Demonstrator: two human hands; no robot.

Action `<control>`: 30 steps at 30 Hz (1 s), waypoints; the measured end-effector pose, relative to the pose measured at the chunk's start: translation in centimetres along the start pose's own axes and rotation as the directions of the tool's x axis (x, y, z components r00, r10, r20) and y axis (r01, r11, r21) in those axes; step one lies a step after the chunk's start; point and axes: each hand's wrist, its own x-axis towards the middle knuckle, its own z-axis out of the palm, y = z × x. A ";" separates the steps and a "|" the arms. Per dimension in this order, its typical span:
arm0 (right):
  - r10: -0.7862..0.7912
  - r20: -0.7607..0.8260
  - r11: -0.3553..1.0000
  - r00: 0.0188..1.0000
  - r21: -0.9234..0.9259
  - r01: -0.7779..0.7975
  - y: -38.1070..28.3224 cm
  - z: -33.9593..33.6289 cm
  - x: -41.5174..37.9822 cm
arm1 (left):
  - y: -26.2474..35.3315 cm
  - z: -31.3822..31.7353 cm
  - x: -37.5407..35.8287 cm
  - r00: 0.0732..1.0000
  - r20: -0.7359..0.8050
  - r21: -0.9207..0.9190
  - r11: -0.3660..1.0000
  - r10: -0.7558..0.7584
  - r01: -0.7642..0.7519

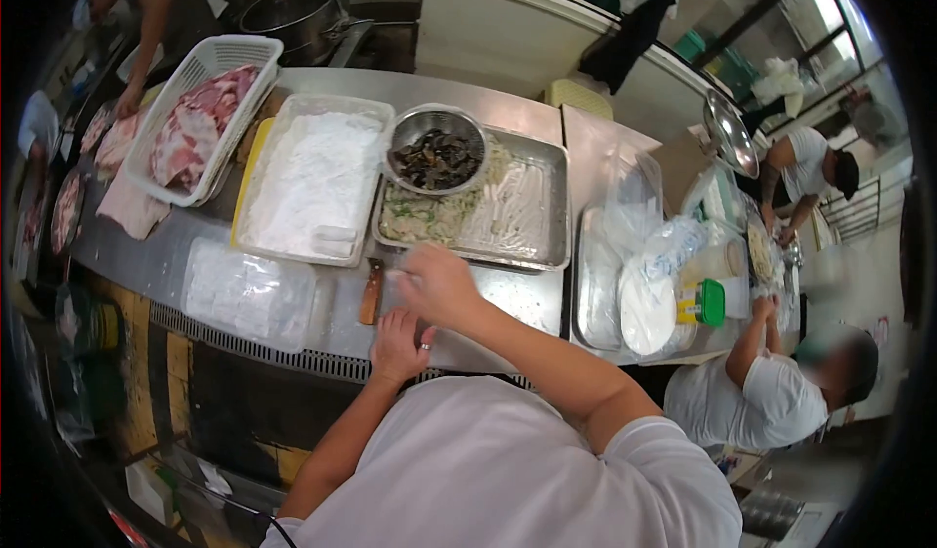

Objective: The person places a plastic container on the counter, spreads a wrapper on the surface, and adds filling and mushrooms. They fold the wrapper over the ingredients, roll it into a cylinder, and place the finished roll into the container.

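Observation:
My left hand point(398, 346) lies at the front edge of the steel table with its fingers stretched out, and a ring shows on it. Just above it, my right hand point(439, 283) is smeared by motion. Its fingers point down and left, and what they hold, if anything, is hidden. A wooden-handled tool point(371, 292) rests on the steel beside both hands. Behind the hands stands a steel tray point(556, 206) with a pale, green-flecked filling point(420, 218) in its left part. White powder point(310, 172) fills a plastic tray, with a small pale dumpling-like piece point(334, 236) on it.
A metal bowl point(436, 111) of dark pieces sits on the steel tray. A clear container point(249, 294) lies at front left. Raw meat fills a white basket point(239, 50). Bags point(649, 304) and a green-lidded tub point(711, 302) are at right. Co-workers stand at both sides.

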 end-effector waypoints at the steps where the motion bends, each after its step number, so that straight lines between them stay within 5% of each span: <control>1: 0.108 -0.023 0.994 0.994 0.031 -0.107 1.5 -1.6 -2.8 | 0.3 -0.3 0.2 1.000 -0.016 -0.020 1.000 0.016 -0.016; 3: 0.247 -0.166 0.968 0.955 0.077 -0.237 5.0 -4.4 -8.3 | 0.3 -0.2 0.4 0.999 -0.033 -0.037 0.999 0.039 -0.040; 6: 0.582 -0.286 0.803 0.762 0.049 -0.594 11.1 -7.7 -17.1 | 0.4 0.0 0.3 0.999 -0.028 -0.032 0.999 0.027 -0.028; 11: 0.631 -0.515 0.535 0.580 -0.252 -0.806 16.2 -13.2 -28.4 | 0.6 -0.1 0.5 1.000 -0.009 -0.009 1.000 0.029 -0.029; 18: 0.580 -0.500 0.359 0.644 -0.553 -0.752 18.8 -14.5 -32.6 | 0.5 -0.1 0.4 0.999 -0.015 -0.004 0.999 0.045 -0.045; 21: 0.667 -0.497 0.355 0.555 -0.443 -0.823 19.4 -15.3 -32.5 | 0.6 -0.1 0.4 0.999 -0.010 -0.002 0.999 0.033 -0.033; 24: 0.590 -0.617 0.401 0.521 -0.336 -0.852 19.6 -15.5 -32.3 | 0.5 -0.2 0.3 1.000 -0.005 -0.007 1.000 0.022 -0.022; 27: 0.704 -0.617 0.455 0.351 0.012 -0.891 19.9 -16.3 -32.3 | 0.6 -0.2 0.4 0.999 -0.018 -0.021 0.999 0.030 -0.031; 30: 0.685 -0.618 0.528 0.386 0.057 -0.847 21.5 -16.5 -33.6 | 0.7 -0.4 0.4 0.999 -0.021 -0.029 0.999 0.038 -0.038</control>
